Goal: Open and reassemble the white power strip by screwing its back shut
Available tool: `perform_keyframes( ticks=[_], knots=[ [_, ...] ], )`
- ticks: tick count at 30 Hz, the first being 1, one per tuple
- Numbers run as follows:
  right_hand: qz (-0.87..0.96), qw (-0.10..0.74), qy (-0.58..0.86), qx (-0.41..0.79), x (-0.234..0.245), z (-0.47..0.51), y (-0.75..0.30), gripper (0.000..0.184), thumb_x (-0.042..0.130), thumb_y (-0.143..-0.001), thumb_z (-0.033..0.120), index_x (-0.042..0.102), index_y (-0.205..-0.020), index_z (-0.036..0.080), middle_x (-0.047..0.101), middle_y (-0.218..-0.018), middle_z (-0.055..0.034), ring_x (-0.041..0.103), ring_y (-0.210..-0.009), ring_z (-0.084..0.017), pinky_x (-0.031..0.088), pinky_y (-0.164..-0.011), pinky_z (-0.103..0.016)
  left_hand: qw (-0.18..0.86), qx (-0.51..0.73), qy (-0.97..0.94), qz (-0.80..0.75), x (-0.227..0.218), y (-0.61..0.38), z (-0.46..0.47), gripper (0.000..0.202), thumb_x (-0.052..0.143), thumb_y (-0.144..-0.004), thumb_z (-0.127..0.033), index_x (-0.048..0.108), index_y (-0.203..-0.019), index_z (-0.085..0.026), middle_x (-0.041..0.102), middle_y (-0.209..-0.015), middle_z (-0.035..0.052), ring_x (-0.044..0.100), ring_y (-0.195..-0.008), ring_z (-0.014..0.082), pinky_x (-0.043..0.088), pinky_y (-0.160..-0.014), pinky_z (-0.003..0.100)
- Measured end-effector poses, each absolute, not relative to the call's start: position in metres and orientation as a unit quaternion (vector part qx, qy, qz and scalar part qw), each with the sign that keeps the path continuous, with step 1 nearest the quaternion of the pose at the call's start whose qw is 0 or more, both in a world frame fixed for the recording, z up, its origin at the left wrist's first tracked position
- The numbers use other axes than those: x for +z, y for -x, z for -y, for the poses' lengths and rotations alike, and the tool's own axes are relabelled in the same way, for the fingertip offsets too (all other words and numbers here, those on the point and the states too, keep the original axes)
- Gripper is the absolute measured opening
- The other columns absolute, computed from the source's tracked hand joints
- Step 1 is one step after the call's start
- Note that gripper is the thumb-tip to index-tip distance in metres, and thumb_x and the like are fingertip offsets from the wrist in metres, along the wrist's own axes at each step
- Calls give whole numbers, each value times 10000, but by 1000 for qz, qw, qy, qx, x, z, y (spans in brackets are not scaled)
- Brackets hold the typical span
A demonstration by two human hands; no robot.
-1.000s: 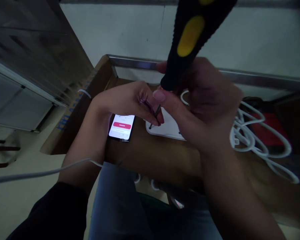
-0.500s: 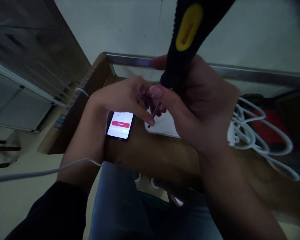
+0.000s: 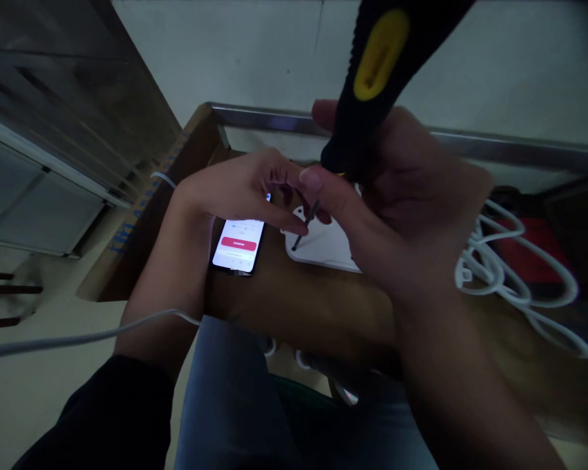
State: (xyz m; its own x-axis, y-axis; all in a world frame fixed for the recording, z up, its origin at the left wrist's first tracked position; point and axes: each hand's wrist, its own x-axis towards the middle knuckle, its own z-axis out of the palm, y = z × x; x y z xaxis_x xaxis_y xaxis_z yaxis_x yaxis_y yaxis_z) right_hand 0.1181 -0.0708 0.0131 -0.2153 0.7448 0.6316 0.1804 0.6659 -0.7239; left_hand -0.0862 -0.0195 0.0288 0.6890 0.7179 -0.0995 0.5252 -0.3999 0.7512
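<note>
My right hand (image 3: 402, 215) is closed round a black screwdriver with a yellow inlay (image 3: 377, 72). Its thin metal shaft (image 3: 304, 227) points down, and the tip rests at the left corner of a flat white device (image 3: 326, 248) on the brown table. My left hand (image 3: 240, 186) reaches in from the left, fingers curled beside the shaft near my right thumb; whether they hold anything is hidden. A phone with a lit screen (image 3: 239, 245) lies just left of the white device, under my left wrist.
A tangle of white cable (image 3: 509, 274) lies at the right on the table, next to something red (image 3: 529, 248). A cardboard box flap (image 3: 147, 202) stands at the left. A metal rail (image 3: 494, 153) runs behind. Another white cable (image 3: 78, 338) crosses my left arm.
The screwdriver has shifted slightly right and its tip has come down onto the white device's corner. My left fingers have drawn back a little from the shaft.
</note>
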Motion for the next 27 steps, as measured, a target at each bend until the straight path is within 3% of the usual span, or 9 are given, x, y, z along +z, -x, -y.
perform_keyframes(
  ticks=[5, 9, 12, 15, 18, 20, 24, 27],
  knots=[
    [692, 600, 285, 283, 10, 70, -111, 330, 804, -903, 374, 678, -1189, 267, 721, -1226, -1, 693, -970, -164, 593, -760, -311, 438, 174, -817, -331, 32, 88, 22, 264, 855, -793, -342, 730, -881, -127, 711, -783, -2, 626, -760, 116, 510, -723, 258],
    [715, 537, 323, 310, 12, 77, -113, 367, 731, -953, 479, 656, -1257, 290, 703, -1263, -25, 714, -1043, -210, 632, -851, -383, 461, 179, -805, -326, 30, 81, 23, 283, 766, -836, -398, 694, -812, -125, 691, -790, 6, 631, -783, 121, 521, -756, 282],
    [730, 520, 341, 283, 14, 81, -117, 292, 734, -949, 485, 708, -1153, 278, 698, -1211, -31, 700, -1052, -217, 624, -908, -419, 474, 170, -806, -309, 28, 75, 22, 305, 791, -814, -414, 689, -815, -126, 694, -797, 0, 645, -788, 129, 534, -758, 285],
    [723, 534, 349, 264, 15, 79, -119, 206, 761, -939, 433, 730, -1049, 261, 698, -1027, -10, 666, -883, -163, 588, -788, -362, 479, 158, -818, -277, 25, 76, 20, 333, 894, -753, -302, 712, -960, -114, 727, -935, 13, 682, -878, 146, 560, -793, 275],
    [721, 542, 348, 256, 16, 77, -118, 172, 760, -944, 393, 738, -1029, 245, 680, -947, 2, 634, -860, -137, 558, -775, -323, 464, 157, -831, -265, 23, 83, 18, 429, 925, -739, -240, 703, -1081, -106, 735, -1137, 39, 687, -1070, 169, 555, -952, 279],
    [720, 544, 345, 257, 16, 76, -118, 201, 742, -958, 401, 740, -1082, 244, 679, -963, 5, 628, -877, -129, 551, -786, -317, 454, 132, -836, -278, 20, 87, 16, 474, 926, -751, -263, 700, -1138, -106, 734, -1210, 50, 673, -1158, 191, 528, -1034, 294],
    [735, 527, 334, 265, 19, 78, -118, 152, 689, -994, 359, 735, -1106, 266, 658, -923, 20, 616, -830, -113, 553, -773, -310, 398, 39, -848, -348, 11, 87, 10, 837, 962, -685, -355, 594, -1401, -125, 686, -1389, 97, 631, -1277, 271, 519, -1089, 358],
    [740, 496, 366, 269, 23, 81, -120, 135, 642, -1016, 356, 736, -1106, 319, 672, -956, 14, 629, -841, -124, 577, -755, -301, 328, -39, -856, -398, 4, 80, 8, 948, 964, -646, -449, 559, -1451, -153, 688, -1382, 97, 605, -1299, 309, 471, -1162, 436]
  ],
)
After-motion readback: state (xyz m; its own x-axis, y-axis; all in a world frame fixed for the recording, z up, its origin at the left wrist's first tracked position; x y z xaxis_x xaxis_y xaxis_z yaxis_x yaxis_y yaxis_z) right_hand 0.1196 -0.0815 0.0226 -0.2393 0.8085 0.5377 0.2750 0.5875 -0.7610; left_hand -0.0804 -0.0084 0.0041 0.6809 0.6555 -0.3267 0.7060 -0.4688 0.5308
